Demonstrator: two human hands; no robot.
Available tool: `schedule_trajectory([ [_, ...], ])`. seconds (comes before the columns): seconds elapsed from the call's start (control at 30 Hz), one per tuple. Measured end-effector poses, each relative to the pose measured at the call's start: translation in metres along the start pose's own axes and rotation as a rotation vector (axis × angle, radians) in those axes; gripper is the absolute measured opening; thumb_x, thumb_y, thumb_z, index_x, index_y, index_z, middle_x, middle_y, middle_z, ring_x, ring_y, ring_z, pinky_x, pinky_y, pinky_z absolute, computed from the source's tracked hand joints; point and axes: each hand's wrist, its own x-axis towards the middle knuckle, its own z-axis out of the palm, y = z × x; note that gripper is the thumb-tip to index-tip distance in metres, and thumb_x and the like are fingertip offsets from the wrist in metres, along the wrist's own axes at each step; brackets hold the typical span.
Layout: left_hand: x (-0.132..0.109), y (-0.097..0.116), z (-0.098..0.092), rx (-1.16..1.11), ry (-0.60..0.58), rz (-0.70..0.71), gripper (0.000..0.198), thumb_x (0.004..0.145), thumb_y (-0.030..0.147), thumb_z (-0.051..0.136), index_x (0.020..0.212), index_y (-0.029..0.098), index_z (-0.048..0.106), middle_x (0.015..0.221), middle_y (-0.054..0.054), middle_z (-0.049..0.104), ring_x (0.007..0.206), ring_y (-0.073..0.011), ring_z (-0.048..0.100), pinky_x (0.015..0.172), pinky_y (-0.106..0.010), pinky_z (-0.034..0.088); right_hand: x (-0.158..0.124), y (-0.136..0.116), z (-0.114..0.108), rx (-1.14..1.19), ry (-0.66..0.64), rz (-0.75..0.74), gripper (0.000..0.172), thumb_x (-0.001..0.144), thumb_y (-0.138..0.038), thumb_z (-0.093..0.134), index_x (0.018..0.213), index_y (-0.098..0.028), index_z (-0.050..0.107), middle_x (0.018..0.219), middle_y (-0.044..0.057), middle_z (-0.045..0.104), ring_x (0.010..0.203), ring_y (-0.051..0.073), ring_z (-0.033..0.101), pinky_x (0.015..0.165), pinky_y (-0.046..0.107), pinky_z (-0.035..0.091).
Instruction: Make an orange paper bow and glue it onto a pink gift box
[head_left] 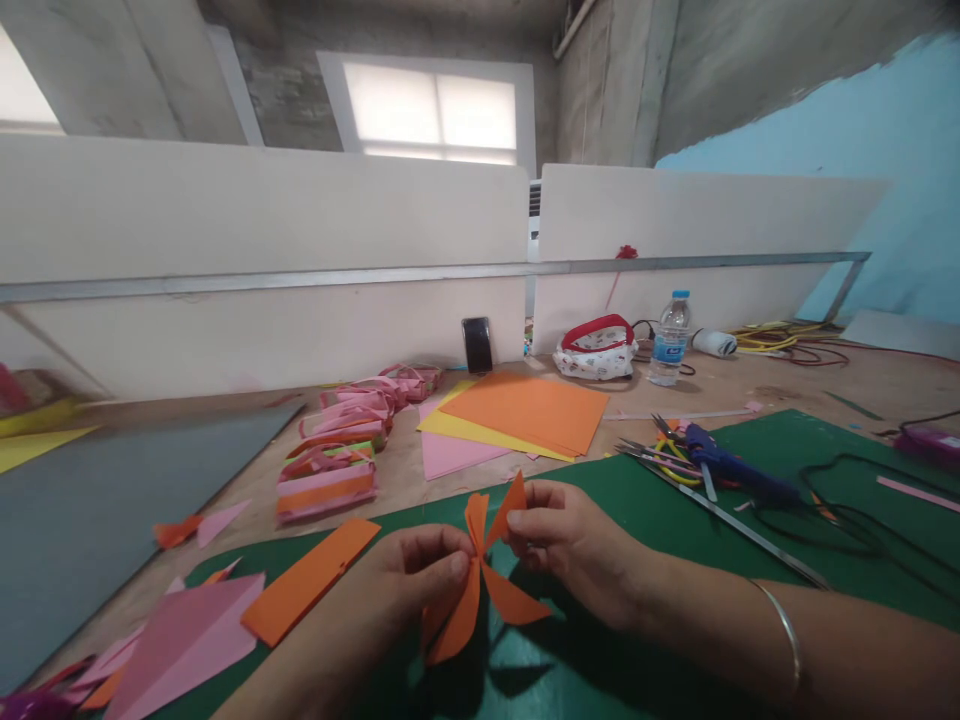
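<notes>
An orange paper flower (466, 610) with several pointed petals is held between my two hands, above the green mat. My left hand (431, 565) pinches it near its centre, thumb against fingers. With thumb and fingertips, my right hand (559, 535) grips the upper right petal. One petal spreads to the lower right, and others hang below my left fingers. Left of my left hand lies a folded orange paper strip (311, 580). Beside that is a creased pink paper sheet (191, 640).
Orange sheets (532, 405) lie on yellow and pink ones behind the hands. Small pink paper baskets (330, 485) line up at left. A blue glue gun (739, 465), scissors (660, 455) and a metal ruler (750, 535) lie right. Farther back stand a phone (477, 345) and water bottle (670, 345).
</notes>
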Motion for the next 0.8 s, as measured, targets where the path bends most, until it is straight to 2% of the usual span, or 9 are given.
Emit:
schedule_trajectory([
  [0.13, -0.006, 0.005, 0.003, -0.01, 0.019, 0.025, 0.024, 0.065, 0.035, 0.075, 0.077, 0.017, 0.065, 0.067, -0.002, 0.063, 0.057, -0.0144, 0.058, 0.052, -0.025, 0.041, 0.001, 0.005, -0.001, -0.088, 0.072, 0.069, 0.029, 0.07, -0.02, 0.069, 0.095, -0.012, 0.056, 0.075, 0.001, 0.06, 0.06, 0.007, 0.049, 0.053, 0.019, 0.033],
  [0.23, -0.012, 0.012, 0.004, -0.023, 0.05, -0.017, 0.029, 0.067, 0.038, 0.073, 0.086, 0.018, 0.065, 0.076, -0.004, 0.069, 0.064, -0.019, 0.063, 0.057, -0.029, 0.046, 0.001, 0.008, 0.0, -0.217, 0.18, 0.105, 0.037, 0.078, -0.022, 0.064, 0.111, -0.015, 0.048, 0.066, -0.005, 0.054, 0.052, 0.007, 0.045, 0.048, 0.019, 0.029],
  [0.3, -0.013, 0.016, 0.003, 0.03, 0.077, 0.002, 0.031, 0.067, 0.039, 0.074, 0.088, 0.018, 0.065, 0.078, -0.004, 0.069, 0.066, -0.0181, 0.063, 0.058, -0.028, 0.046, 0.002, 0.008, 0.0, -0.279, 0.2, 0.054, 0.03, 0.08, -0.022, 0.062, 0.106, -0.015, 0.05, 0.058, -0.009, 0.045, 0.048, 0.006, 0.038, 0.046, 0.02, 0.026],
  [0.4, -0.009, 0.018, 0.0, 0.119, 0.138, 0.106, 0.032, 0.062, 0.038, 0.077, 0.083, 0.018, 0.066, 0.073, 0.0, 0.068, 0.063, -0.0126, 0.059, 0.057, -0.023, 0.044, 0.001, 0.005, 0.002, -0.36, 0.167, -0.035, 0.012, 0.079, -0.023, 0.063, 0.083, -0.014, 0.056, 0.06, -0.007, 0.045, 0.05, 0.005, 0.037, 0.048, 0.02, 0.027],
  [0.5, -0.005, 0.018, 0.0, 0.157, 0.198, 0.188, 0.034, 0.06, 0.038, 0.078, 0.086, 0.019, 0.067, 0.074, 0.001, 0.068, 0.066, -0.012, 0.059, 0.059, -0.022, 0.045, -0.001, 0.003, 0.004, -0.402, 0.143, -0.041, 0.017, 0.078, -0.029, 0.065, 0.073, -0.014, 0.059, 0.065, -0.003, 0.052, 0.057, 0.007, 0.042, 0.052, 0.02, 0.031],
  [0.63, -0.009, 0.019, 0.003, 0.29, 0.271, 0.27, 0.033, 0.067, 0.039, 0.072, 0.094, 0.022, 0.066, 0.077, 0.001, 0.071, 0.071, -0.0154, 0.064, 0.063, -0.024, 0.049, -0.003, 0.002, 0.003, -0.418, 0.112, -0.053, 0.02, 0.076, -0.034, 0.066, 0.082, -0.014, 0.066, 0.073, 0.001, 0.059, 0.065, 0.011, 0.049, 0.06, 0.023, 0.036],
  [0.7, -0.013, 0.018, 0.004, 0.457, 0.355, 0.396, 0.027, 0.071, 0.037, 0.068, 0.095, 0.024, 0.066, 0.076, 0.001, 0.072, 0.07, -0.0159, 0.065, 0.064, -0.025, 0.049, -0.002, 0.001, 0.001, -0.495, 0.122, -0.088, 0.021, 0.076, -0.035, 0.066, 0.081, -0.014, 0.068, 0.076, 0.002, 0.06, 0.067, 0.012, 0.049, 0.06, 0.024, 0.036],
  [0.8, -0.018, 0.015, 0.006, 0.789, 0.467, 0.748, 0.02, 0.077, 0.029, 0.063, 0.097, 0.028, 0.065, 0.08, 0.004, 0.072, 0.071, -0.0134, 0.065, 0.066, -0.023, 0.048, 0.001, -0.003, -0.002, -0.604, 0.141, -0.119, 0.02, 0.077, -0.033, 0.065, 0.079, -0.014, 0.07, 0.075, 0.002, 0.058, 0.066, 0.012, 0.046, 0.058, 0.023, 0.033],
])
